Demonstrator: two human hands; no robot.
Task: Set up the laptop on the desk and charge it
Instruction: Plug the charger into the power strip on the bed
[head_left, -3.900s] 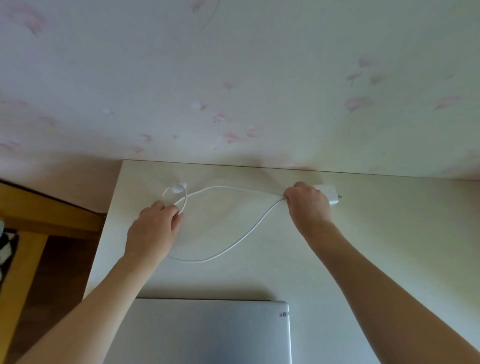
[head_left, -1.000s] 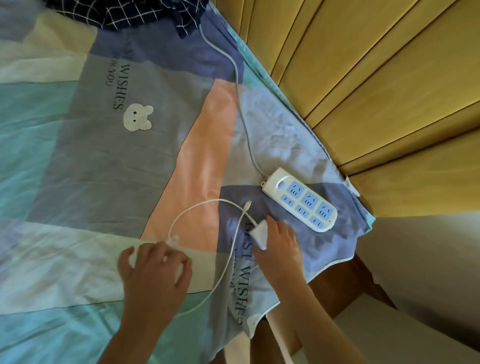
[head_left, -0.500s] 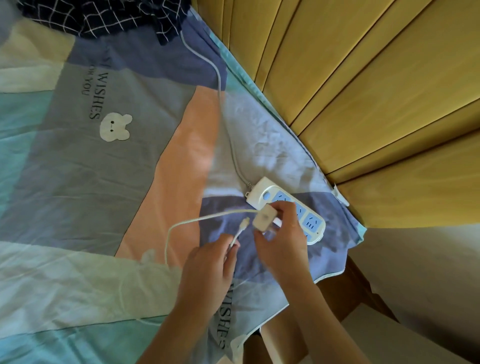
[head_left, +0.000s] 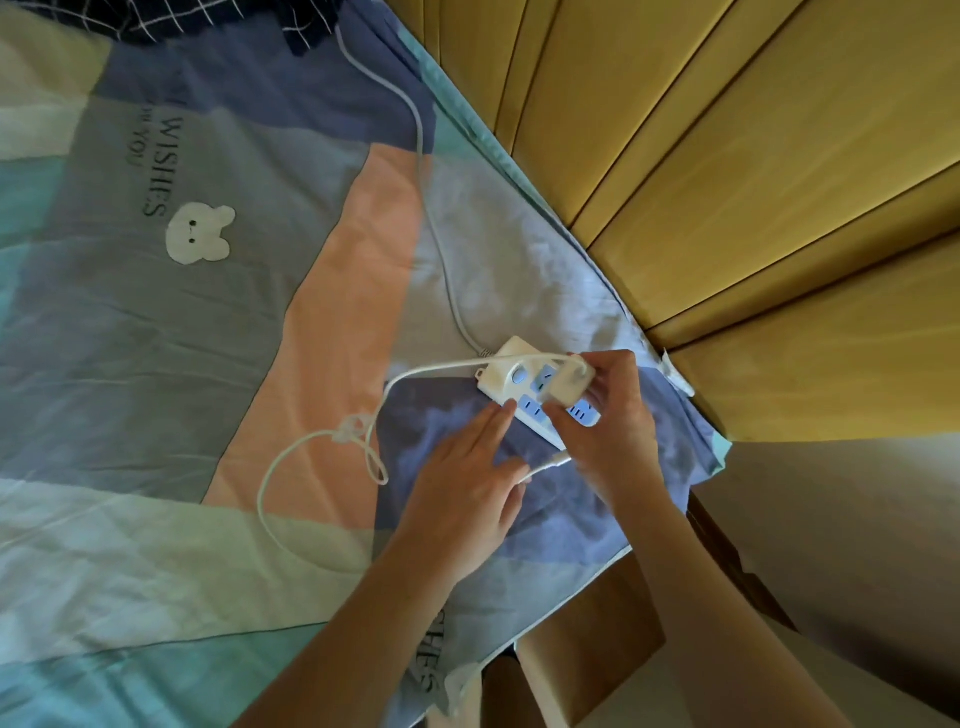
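Note:
A white power strip (head_left: 506, 376) with blue sockets lies on the patchwork bedsheet (head_left: 208, 322) near the bed's right edge. My right hand (head_left: 613, 431) grips the white charger brick (head_left: 569, 387) and holds it right over the strip's sockets. My left hand (head_left: 467, 483) lies flat with fingers stretched, its tips touching the strip's near edge. The white charger cable (head_left: 291, 457) runs from the brick in a loose loop across the sheet; its free plug end (head_left: 558, 460) lies between my hands. The laptop and desk are out of view.
The strip's own grey cord (head_left: 426, 171) runs up the bed toward a dark checked cloth (head_left: 171, 21). A yellow wooden headboard (head_left: 727, 171) rises on the right. A brown wooden bed frame (head_left: 587, 660) and pale floor show at the lower right.
My right hand has carried the charger brick forward onto the power strip. My left hand let go of the cable's plug end and moved up to the strip's edge.

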